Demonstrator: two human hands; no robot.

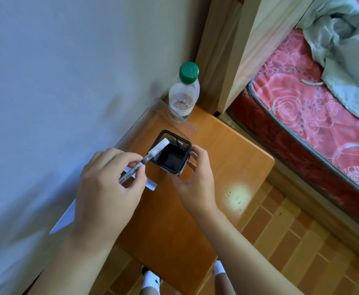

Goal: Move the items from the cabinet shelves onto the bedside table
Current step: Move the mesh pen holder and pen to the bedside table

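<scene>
Gripping mesh cup [170,155], right hand [192,177]; left hand [110,179] angles pen [144,160] over rim.

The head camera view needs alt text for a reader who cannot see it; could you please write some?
Seen from above, a left hand holds a white-capped pen at the rim of a black mesh pen holder that the right hand steadies on a wooden bedside table. A green-capped clear bottle stands behind, by the wall.
</scene>
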